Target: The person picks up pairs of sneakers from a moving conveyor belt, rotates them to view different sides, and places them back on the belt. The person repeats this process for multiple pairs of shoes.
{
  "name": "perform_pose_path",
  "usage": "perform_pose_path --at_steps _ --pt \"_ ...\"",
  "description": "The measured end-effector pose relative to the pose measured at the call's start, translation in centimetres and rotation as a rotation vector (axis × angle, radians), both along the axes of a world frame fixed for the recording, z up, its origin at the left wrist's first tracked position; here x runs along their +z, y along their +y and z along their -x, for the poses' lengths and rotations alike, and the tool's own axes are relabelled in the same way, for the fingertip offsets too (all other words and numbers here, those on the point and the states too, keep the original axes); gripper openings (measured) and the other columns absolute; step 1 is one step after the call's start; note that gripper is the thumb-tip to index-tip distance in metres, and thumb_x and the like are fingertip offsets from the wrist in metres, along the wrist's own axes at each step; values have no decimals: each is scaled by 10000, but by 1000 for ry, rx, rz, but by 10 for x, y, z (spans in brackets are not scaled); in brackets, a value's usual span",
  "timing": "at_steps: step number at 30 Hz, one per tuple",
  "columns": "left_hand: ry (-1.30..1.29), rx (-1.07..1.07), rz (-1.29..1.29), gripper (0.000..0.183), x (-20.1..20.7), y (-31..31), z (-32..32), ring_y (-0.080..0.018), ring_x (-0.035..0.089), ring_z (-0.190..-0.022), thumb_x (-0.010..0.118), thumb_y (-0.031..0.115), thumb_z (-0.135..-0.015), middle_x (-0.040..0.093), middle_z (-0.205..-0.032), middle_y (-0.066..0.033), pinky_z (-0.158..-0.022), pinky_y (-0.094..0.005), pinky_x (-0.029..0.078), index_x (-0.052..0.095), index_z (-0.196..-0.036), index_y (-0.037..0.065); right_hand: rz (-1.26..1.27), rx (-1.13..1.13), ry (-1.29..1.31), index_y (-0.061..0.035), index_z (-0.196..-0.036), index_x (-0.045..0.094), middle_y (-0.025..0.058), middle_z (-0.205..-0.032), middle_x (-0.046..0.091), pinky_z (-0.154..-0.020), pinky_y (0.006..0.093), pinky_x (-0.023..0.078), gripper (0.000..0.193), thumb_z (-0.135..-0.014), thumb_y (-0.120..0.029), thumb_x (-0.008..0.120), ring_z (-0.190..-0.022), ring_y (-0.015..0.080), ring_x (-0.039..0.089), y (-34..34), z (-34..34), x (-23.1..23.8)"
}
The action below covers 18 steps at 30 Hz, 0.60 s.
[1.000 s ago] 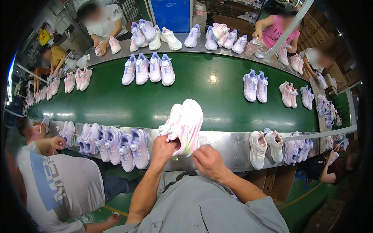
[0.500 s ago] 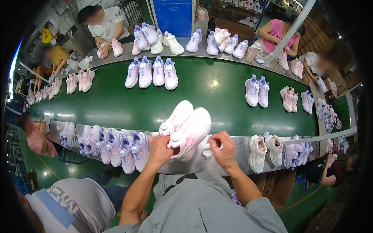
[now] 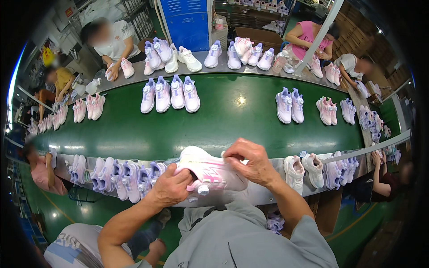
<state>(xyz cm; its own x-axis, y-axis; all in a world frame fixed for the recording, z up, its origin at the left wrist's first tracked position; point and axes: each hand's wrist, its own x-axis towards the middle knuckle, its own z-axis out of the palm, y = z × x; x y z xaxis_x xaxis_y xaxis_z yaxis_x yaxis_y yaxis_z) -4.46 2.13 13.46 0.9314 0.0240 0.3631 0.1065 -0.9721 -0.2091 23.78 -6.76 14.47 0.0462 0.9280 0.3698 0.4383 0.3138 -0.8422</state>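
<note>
Held shoe: white-and-pink sports shoe [image 3: 210,174] with pink zigzag side and round closure dial, held over near metal edge of the green-topped worktop [image 3: 241,123], about mid-length.
Shoe axis: roughly parallel to near edge; toe end points right, heel end left at left hand.
Shoe roll: tipped on its side; sole toward far edge, dial toward wearer. Toe blurred. Cannot tell whether a second shoe sits behind it.
Left hand [image 3: 172,185]: gripping the shoe at heel and collar, beside the opening.
Right hand [image 3: 252,161]: fingers bent, thumb and fingertips together at the shoe's far side; cannot tell if anything is pinched.
Near edge, left: row of lilac-and-white dial shoes [image 3: 127,176]; its right end partly hidden by left hand.
Near edge, right: cream-white pair [image 3: 294,173], just beside right forearm; more lilac shoes past it, crossed by pale metal rail [image 3: 384,144].
Green top: four lilac-and-white shoes [image 3: 178,93] left of centre toward far edge; lilac-and-white pair [image 3: 283,107] right of centre.
</note>
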Motion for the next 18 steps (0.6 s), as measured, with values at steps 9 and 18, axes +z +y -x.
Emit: perform_pose_path --at_steps 9,18 --pt "99 -76 -52 216 0 -1 7 -129 597 -934 707 192 -797 697 -972 16 -802 -369 417 739 -984 88 -82 243 -266 -57 -1016 751 92 -971 681 -747 382 563 161 -866 -8 784 -868 281 683 16 11 -9" --pt "23 -188 -166 113 -8 7 1 -162 545 -883 694 190 -743 574 -843 3 -808 -359 413 694 -814 101 -20 181 -163 -39 -1000 729 98 -948 694 -749 397 550 112 -897 -21 767 -853 291 678 17 24 -3"
